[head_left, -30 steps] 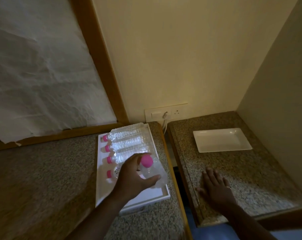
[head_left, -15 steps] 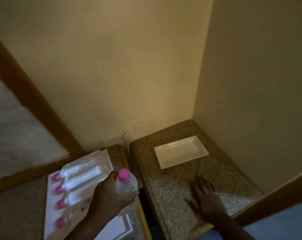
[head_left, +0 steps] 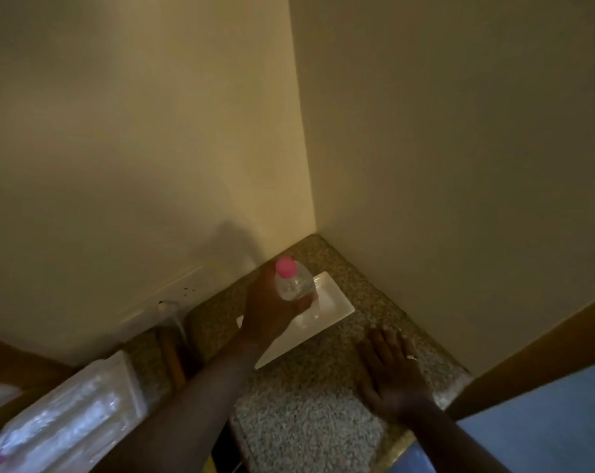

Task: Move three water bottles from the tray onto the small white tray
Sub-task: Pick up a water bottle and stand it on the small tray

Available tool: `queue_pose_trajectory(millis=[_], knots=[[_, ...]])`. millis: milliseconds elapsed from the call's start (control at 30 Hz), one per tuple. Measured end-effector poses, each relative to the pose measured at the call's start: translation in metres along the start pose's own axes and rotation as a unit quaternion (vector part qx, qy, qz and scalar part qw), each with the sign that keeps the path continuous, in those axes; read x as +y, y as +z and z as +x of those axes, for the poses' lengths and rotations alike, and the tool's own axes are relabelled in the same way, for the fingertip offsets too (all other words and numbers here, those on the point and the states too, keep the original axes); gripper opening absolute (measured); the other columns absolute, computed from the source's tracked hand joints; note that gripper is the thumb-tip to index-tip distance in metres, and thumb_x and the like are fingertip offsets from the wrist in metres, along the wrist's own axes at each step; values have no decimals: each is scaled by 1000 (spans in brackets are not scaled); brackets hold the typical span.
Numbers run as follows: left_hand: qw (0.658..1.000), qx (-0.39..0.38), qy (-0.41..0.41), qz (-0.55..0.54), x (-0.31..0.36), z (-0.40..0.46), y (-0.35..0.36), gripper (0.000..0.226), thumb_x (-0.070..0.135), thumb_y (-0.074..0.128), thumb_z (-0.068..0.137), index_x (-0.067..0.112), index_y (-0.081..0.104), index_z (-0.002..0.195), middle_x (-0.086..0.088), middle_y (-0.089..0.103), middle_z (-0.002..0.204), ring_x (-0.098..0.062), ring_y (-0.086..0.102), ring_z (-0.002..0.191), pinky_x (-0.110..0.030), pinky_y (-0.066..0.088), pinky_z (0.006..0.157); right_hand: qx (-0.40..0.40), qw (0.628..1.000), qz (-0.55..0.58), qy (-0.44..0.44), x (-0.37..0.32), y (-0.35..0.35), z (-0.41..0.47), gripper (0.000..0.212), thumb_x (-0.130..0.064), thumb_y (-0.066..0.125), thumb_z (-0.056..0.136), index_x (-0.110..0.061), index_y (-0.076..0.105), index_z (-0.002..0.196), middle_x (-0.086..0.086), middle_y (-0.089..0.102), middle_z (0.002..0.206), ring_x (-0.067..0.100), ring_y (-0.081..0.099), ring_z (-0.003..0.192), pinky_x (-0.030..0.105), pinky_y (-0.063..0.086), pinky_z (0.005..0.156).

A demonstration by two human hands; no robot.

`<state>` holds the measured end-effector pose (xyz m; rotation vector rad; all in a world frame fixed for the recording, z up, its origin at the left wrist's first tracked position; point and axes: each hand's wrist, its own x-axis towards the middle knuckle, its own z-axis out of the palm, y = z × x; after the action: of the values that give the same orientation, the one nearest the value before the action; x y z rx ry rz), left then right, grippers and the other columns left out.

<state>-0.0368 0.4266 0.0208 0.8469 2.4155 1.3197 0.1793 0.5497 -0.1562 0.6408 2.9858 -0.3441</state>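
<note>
My left hand (head_left: 272,307) grips a clear water bottle (head_left: 295,285) with a pink cap, upright, with its base at or just over the small white tray (head_left: 337,307) on the right-hand granite counter. My right hand (head_left: 390,368) lies flat and open on that counter, just right of the small tray and in front of it. At the lower left, the large white tray (head_left: 132,387) still holds several clear bottles (head_left: 60,425) lying on their sides; one pink cap shows at the frame edge.
A wall socket plate (head_left: 173,295) with a plugged cable sits on the wall behind the gap between the two counters. Walls form a corner close behind the small tray. A wooden edge (head_left: 541,349) borders the right counter.
My left hand has carried the bottle from over the large tray rightward across the gap to the small white tray. The view has swung right. My right hand stays on the counter.
</note>
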Motion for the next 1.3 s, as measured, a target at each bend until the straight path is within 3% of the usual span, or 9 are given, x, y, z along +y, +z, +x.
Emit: queue_pose_trajectory(millis=[267,433,600,800,900,1000,1067,1167,1300], knots=[[999,-29,-12,11,-16,49,51,67,28,92,57,21,59,114,0,68,108,-20,64,101,-41,53,89,36,999,7,-13,0,-1,4,71,-65,25,94,-21,31,150,15,14,160,42,8,146,52,-13,116],[999,-38,-4,15,-24,52,59,65,26,92,58,19,59,113,1,67,104,-18,63,96,-28,48,79,33,999,15,-17,1,-4,11,73,-66,24,93,-21,30,150,15,8,161,39,3,148,61,-2,115],[998,-56,5,13,-25,53,58,64,24,91,60,21,55,113,2,65,104,-17,62,95,-23,46,75,25,999,16,-18,1,-6,14,71,-64,31,93,-20,31,150,15,7,161,40,2,147,56,-6,115],[997,-72,17,-8,-28,50,54,90,25,96,48,20,49,125,4,59,117,-14,55,108,-3,40,76,15,1000,16,-22,2,-6,14,72,-65,29,93,-20,31,150,16,8,161,41,2,147,55,-6,115],[996,-91,25,0,-35,40,44,107,34,96,47,19,40,138,-1,53,135,-18,49,125,-27,46,99,12,1000,15,-20,2,-5,14,75,-67,29,93,-21,28,151,15,7,161,40,-1,147,55,-8,115],[977,-84,31,195,-49,18,28,135,71,78,51,17,6,152,-13,14,161,-28,8,148,-48,12,120,4,1000,15,-10,1,-5,15,75,-68,26,93,-23,22,153,14,4,161,37,-7,148,56,-9,115],[942,-66,72,320,-59,1,15,140,90,55,53,17,-15,149,-11,-12,159,-30,-16,145,-51,-5,115,-9,1000,7,-4,0,-5,15,76,-69,19,92,-25,16,154,14,0,162,35,-13,147,55,-11,116],[917,-63,83,385,-69,-18,-7,140,100,36,51,16,-20,148,-12,-19,159,-33,-25,143,-54,-14,114,-17,1000,-1,-2,-1,-5,15,80,-72,12,91,-24,15,154,14,0,162,34,-13,147,53,-13,116],[894,-34,56,442,-85,-53,-43,137,98,35,54,13,-13,150,-12,-17,159,-30,-28,143,-47,-29,109,-21,1000,9,15,-12,-1,9,84,-74,10,90,-18,30,151,17,11,160,38,5,147,57,3,118]])
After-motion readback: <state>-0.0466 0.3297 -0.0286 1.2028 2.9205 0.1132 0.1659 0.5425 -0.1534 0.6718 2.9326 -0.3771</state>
